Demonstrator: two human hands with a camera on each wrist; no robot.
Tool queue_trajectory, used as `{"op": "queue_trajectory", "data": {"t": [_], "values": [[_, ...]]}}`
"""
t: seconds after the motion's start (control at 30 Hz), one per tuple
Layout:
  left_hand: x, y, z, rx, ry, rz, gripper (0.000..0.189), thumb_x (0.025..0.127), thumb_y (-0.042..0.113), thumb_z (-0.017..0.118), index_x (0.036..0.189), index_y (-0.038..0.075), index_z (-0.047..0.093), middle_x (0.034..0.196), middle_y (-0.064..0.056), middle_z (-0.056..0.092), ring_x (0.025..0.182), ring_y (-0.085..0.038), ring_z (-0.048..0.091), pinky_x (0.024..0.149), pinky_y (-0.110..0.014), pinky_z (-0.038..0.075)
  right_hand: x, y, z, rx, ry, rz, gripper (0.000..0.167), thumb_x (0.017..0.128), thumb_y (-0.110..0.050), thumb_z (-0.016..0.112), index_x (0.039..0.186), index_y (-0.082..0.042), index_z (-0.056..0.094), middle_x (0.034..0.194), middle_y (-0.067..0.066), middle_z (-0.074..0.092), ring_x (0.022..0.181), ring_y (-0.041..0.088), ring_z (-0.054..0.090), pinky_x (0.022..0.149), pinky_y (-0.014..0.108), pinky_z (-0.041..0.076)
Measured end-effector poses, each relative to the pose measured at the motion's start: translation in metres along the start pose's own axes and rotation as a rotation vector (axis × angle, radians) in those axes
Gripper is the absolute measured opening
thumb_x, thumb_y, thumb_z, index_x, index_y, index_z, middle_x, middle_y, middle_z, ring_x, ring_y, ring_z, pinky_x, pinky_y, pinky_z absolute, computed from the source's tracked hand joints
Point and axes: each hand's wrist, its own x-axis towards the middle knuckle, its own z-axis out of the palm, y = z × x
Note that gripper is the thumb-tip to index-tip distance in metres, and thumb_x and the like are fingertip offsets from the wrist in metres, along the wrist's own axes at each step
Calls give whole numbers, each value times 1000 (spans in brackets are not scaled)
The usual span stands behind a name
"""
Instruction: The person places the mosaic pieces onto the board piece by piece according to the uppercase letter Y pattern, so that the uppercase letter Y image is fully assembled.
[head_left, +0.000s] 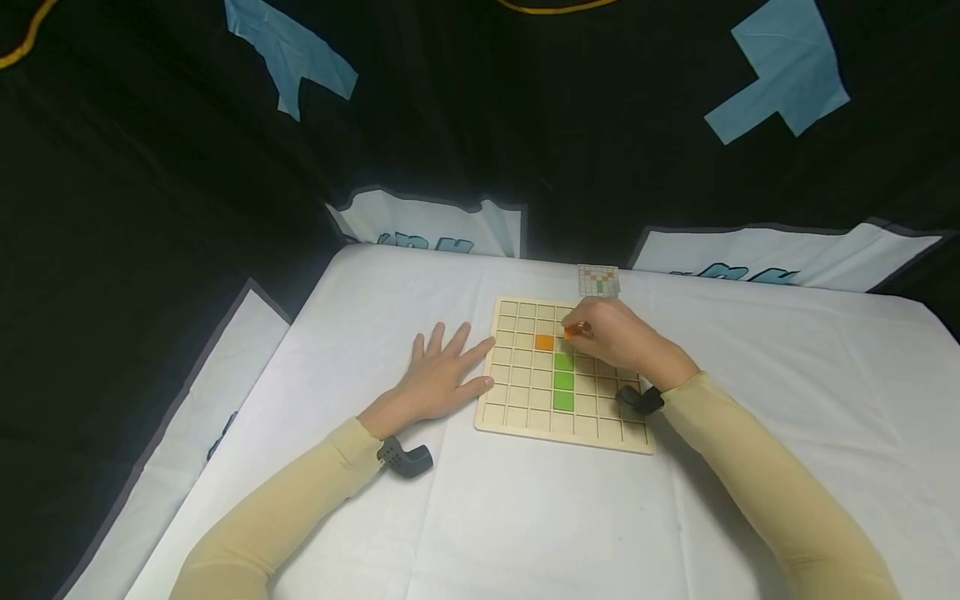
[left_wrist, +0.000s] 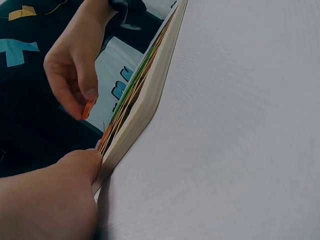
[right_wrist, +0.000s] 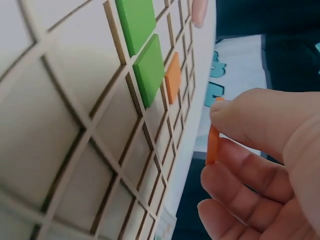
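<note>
A square wooden grid board (head_left: pixel 525 417) lies on the white table. Three green tiles (head_left: pixel 563 381) form a column in its middle, and an orange tile (head_left: pixel 544 342) sits in a cell up and left of them. Between thumb and fingers my right hand (head_left: pixel 618 333) pinches a second orange tile (right_wrist: pixel 213 137), raised off the board near its upper middle. My left hand (head_left: pixel 438 375) lies spread on the table, with thumb and forefinger at the board's left edge. In the left wrist view, the thumb (left_wrist: pixel 82 165) is against the board's side.
Behind the board lies a small card (head_left: pixel 598 281) printed with a coloured grid pattern. A black curtain (head_left: pixel 480 108) with blue tape patches (head_left: pixel 300 58) hangs beyond the table's far edge. Each wrist wears a dark camera mount (head_left: pixel 406 458).
</note>
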Motion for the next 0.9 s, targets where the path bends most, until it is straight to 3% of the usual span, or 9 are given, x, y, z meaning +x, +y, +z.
{"op": "queue_trajectory", "data": {"t": [0.13, 0.23, 0.37, 0.5, 0.9], "values": [[0, -1, 1, 1, 3, 3, 69, 102, 59, 42, 163, 29, 28, 172, -19, 12, 155, -55, -1, 121, -74, 0, 12, -1, 4, 19, -18, 15, 6, 89, -1, 73, 87, -6, 76, 91, 8, 75, 86, 23, 65, 80, 39, 57], [-1, -1, 0, 7, 1, 5, 68, 103, 59, 42, 163, 29, 27, 172, -19, 12, 155, -55, -1, 121, -75, 1, 22, 0, 8, 42, -19, 10, 10, 88, 0, 72, 82, -7, 74, 89, 7, 74, 84, 21, 65, 80, 39, 57], [-1, 0, -1, 7, 7, 8, 68, 103, 58, 43, 163, 29, 28, 171, -20, 13, 155, -56, 0, 120, -75, 1, 35, 1, 11, 41, -24, -18, 18, 88, 2, 72, 73, -8, 68, 78, 4, 68, 76, 19, 56, 73, 34, 50], [-1, 0, 0, 4, 0, 2, 68, 103, 58, 42, 163, 29, 28, 172, -19, 12, 155, -55, -1, 121, -75, 1, 46, -1, 13, 25, -39, -5, 18, 88, 0, 73, 73, -9, 67, 75, 3, 62, 73, 19, 48, 70, 33, 43], [0, -1, 0, 14, -12, 1, 68, 103, 59, 41, 163, 31, 26, 172, -18, 12, 156, -54, -1, 121, -74, 1, 67, -10, 22, 63, -122, 88, 5, 91, -4, 74, 91, -5, 78, 88, 5, 73, 80, 20, 54, 81, 35, 50]]}}
